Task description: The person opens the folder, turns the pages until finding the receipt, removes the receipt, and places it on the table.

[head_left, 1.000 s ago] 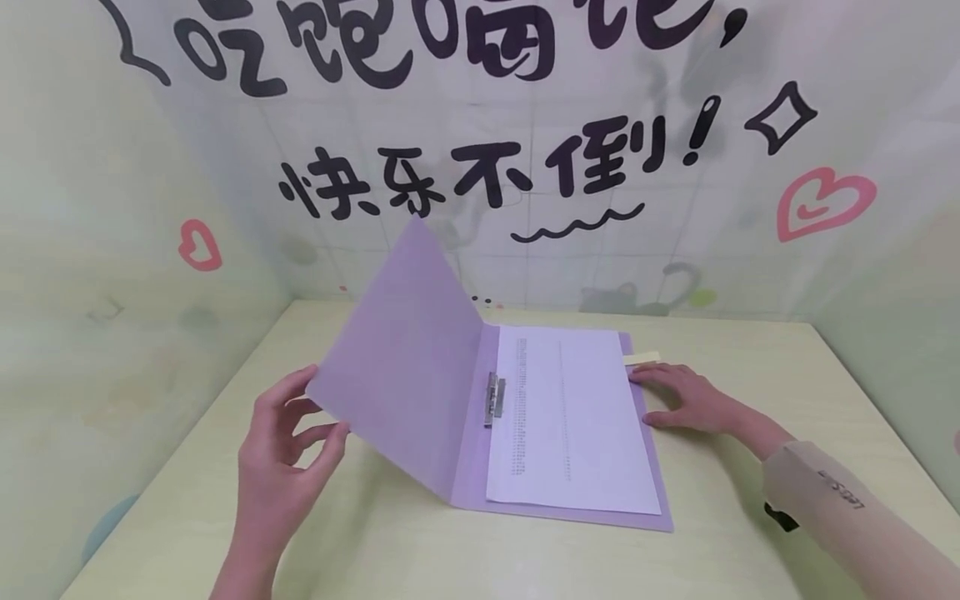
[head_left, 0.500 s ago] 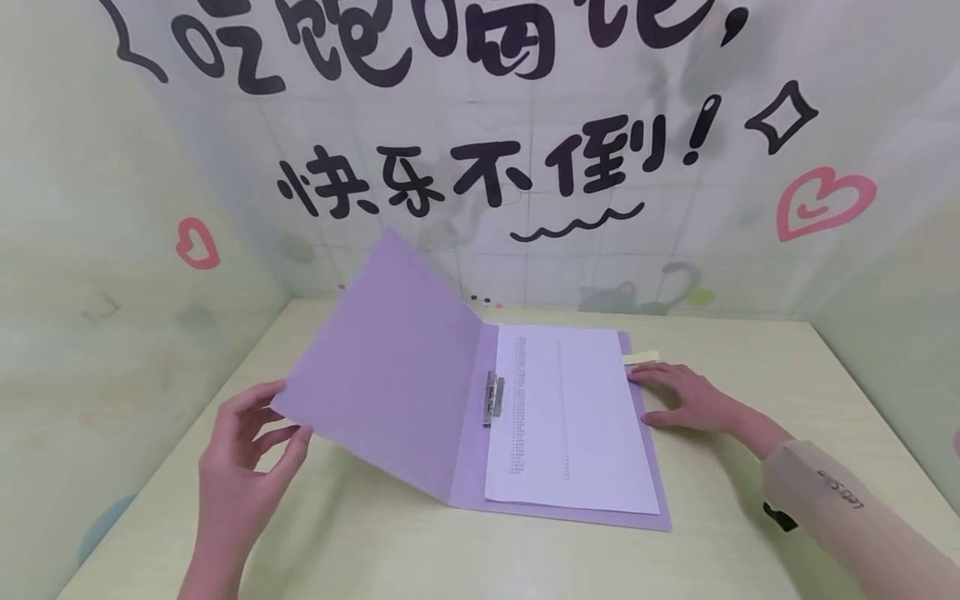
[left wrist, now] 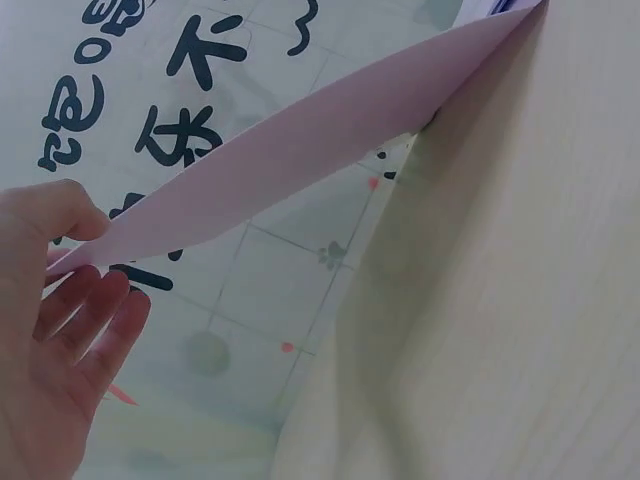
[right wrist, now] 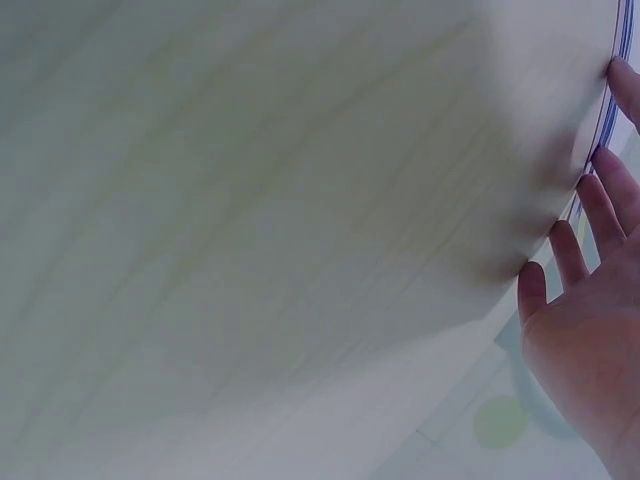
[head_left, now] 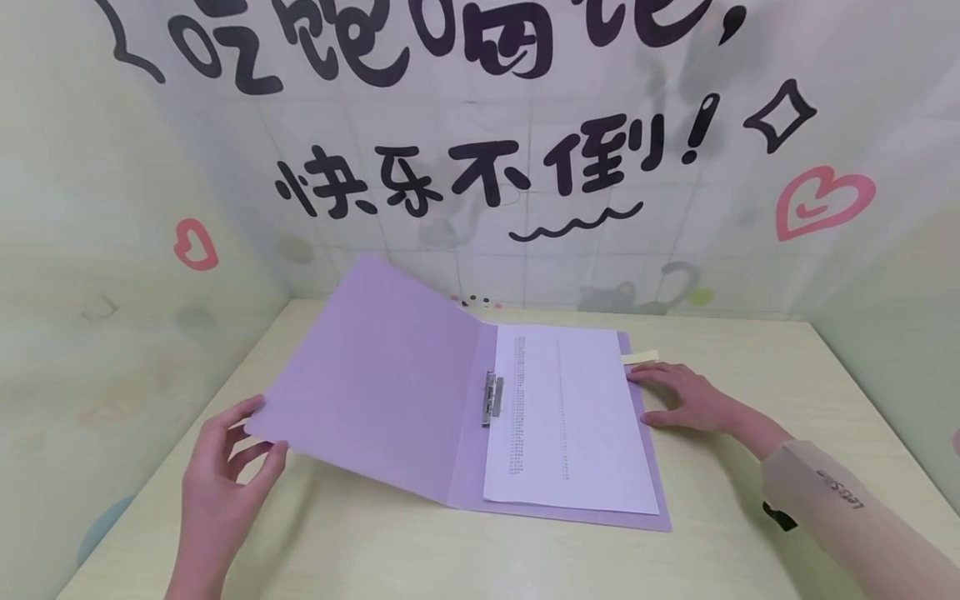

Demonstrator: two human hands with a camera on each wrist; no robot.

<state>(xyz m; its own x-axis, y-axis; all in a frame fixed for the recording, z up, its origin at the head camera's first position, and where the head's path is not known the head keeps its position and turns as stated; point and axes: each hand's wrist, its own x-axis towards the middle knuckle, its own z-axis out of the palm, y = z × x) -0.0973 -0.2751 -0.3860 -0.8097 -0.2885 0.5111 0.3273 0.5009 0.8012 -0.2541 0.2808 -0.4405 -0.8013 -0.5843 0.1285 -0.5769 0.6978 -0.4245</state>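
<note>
A purple file folder (head_left: 375, 383) stands part-way open on the table, its front cover slanting up to the left. My left hand (head_left: 221, 487) pinches the cover's near left corner between thumb and fingers; the left wrist view shows that cover (left wrist: 270, 150) edge-on above the table. Inside lies a white sheet of paper (head_left: 581, 417) with columns of small print, beside a metal clip (head_left: 492, 400) near the spine. My right hand (head_left: 690, 402) rests at the folder's right edge, fingers loosely extended. In the right wrist view, the right hand's fingertips (right wrist: 567, 245) touch the table along the folder's edge.
A pale yellow tab (head_left: 641, 357) sticks out from the folder's right side. The light wooden table (head_left: 375, 558) meets a printed wall sheet (head_left: 420, 275) at the back. Sheets also line both sides.
My left hand has moved left and downward, swinging the folder's cover wider and lower. The right hand has stayed in place at the right edge.
</note>
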